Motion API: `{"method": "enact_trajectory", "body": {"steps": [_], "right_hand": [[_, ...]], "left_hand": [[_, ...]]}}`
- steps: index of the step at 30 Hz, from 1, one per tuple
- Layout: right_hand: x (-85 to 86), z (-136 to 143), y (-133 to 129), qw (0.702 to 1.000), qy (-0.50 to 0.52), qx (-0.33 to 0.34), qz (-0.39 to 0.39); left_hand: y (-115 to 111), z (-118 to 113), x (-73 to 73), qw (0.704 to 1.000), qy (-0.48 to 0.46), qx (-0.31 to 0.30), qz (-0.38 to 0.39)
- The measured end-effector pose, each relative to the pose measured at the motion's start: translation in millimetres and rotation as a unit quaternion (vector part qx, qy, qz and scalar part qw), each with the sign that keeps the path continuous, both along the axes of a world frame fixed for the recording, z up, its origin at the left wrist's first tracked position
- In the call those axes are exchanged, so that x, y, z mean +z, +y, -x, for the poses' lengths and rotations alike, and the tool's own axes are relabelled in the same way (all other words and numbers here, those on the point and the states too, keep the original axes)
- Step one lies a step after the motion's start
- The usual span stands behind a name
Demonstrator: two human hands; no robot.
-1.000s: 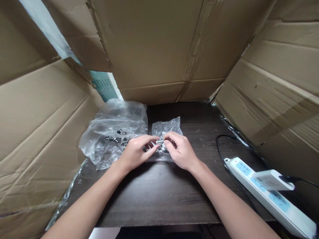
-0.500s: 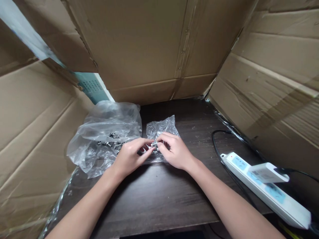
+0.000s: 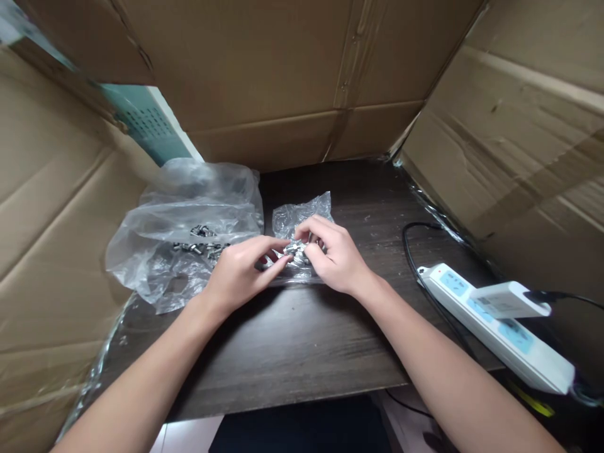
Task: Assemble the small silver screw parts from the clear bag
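Observation:
Small shiny metal fasteners (image 3: pixel 296 251) lie in a cluster on the small clear plastic bag (image 3: pixel 302 212), between my hands. Beside them on the left is my left hand (image 3: pixel 248 267), its thumb and index finger parted with nothing plainly held. My right hand (image 3: pixel 333 251) curves over their right side, thumb and index finger apart at the cluster's edge. Its other fingers are partly hidden behind. More metal fasteners (image 3: pixel 202 242) sit in the large clear plastic bag (image 3: pixel 155 217), left of my left hand. The exact kind of fastener is too small to tell.
Cardboard walls (image 3: pixel 274 69) surround the dark wooden table (image 3: pixel 292 340) at the back and both sides. A white power strip (image 3: pixel 500 333) with a plugged-in white adapter (image 3: pixel 512 301) lies to the right. A black cable (image 3: pixel 409 251) loops beside it.
My fingertips have parted from the metal fastener they were pinching, and the cluster on the small bag shows more. The whole view has tilted down, bringing the table's front edge higher.

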State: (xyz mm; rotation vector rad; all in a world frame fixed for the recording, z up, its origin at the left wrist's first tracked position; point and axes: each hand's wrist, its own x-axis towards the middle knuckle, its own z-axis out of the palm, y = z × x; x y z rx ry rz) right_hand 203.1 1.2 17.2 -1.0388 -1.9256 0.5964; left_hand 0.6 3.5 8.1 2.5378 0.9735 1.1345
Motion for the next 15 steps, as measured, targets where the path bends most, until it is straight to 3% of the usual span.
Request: {"method": "enact_trajectory", "body": {"steps": [10,15], "right_hand": [[-5.2,0.9,-0.3,0.997,-0.075,-0.007,0.033],[-3.7,0.8,-0.7,0.997,-0.065,-0.022,0.033]], "left_hand": [[0.8,3.5,-3.6,1.0,0.003,0.004,0.015],[1.5,3.8,-4.1,1.0,-0.001,0.008,0.017]]}}
